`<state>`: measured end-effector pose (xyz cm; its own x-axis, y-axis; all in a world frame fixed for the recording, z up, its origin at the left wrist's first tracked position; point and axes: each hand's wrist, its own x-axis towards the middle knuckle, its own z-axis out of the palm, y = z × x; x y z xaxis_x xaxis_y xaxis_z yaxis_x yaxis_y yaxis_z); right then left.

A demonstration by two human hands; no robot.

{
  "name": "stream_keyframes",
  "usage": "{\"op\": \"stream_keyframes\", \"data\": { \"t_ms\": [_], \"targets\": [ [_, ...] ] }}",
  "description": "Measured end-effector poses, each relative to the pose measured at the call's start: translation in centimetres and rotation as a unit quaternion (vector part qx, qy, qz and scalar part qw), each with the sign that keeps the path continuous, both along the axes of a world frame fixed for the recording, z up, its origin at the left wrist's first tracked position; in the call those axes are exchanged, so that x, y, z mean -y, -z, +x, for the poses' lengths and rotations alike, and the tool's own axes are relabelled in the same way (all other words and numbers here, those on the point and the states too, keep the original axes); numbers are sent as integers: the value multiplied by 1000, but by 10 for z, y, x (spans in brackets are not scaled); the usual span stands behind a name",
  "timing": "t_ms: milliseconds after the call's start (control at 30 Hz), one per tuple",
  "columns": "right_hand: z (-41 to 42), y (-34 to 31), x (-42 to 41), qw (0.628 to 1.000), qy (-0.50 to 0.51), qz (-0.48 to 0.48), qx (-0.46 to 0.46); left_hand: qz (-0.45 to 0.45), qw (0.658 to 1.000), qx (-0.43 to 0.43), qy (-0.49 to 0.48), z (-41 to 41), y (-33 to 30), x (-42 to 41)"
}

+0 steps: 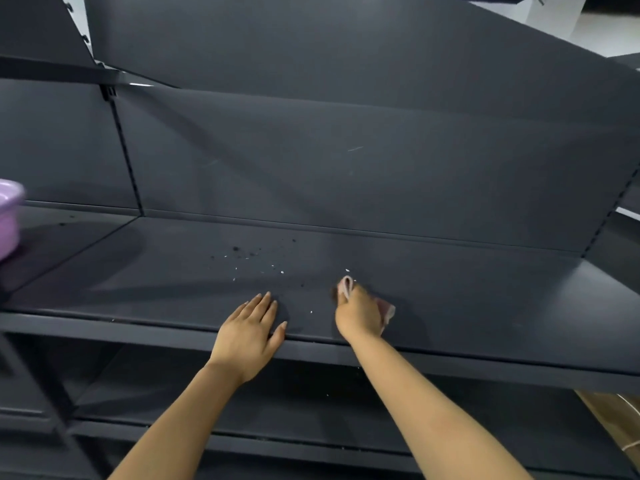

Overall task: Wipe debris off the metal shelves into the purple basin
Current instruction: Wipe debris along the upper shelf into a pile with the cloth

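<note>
Head view looked down on a dark metal shelf with its back panel rising behind; white and dark debris lay scattered across the middle of the shelf, beyond both hands. The left hand rested flat near the front edge, fingers straight and close together, thumb spread to the side, holding nothing; the right hand lay just beside it, fingers curled around a pinkish cloth pressed to the shelf, a corner poking out past the knuckles; a few white flecks sat between the hands. The purple basin stood on the neighbouring shelf section at far left, well apart from the hands, cut off by the frame edge.
</note>
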<state>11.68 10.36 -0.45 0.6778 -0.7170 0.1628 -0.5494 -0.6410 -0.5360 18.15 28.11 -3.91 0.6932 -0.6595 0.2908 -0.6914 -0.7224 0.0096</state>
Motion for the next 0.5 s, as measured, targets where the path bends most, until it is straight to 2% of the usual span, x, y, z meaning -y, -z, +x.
{"op": "stream_keyframes", "data": {
  "t_ms": [133,267,333,400,500],
  "targets": [
    [10,-5,-22,998,-59,-15,-7,-20,1000,9,12,3,6,-1],
    [4,-11,-7,980,-64,167,85,-29,999,25,6,2,7,0],
    [-5,-10,7,964,-35,220,146,-38,998,38,10,4,8,0],
    [-20,-11,23,960,-4,221,174,-44,998,45,9,6,9,0],
    [-40,-10,56,967,38,188,170,-53,998,36,17,5,8,0]
  ]
}}
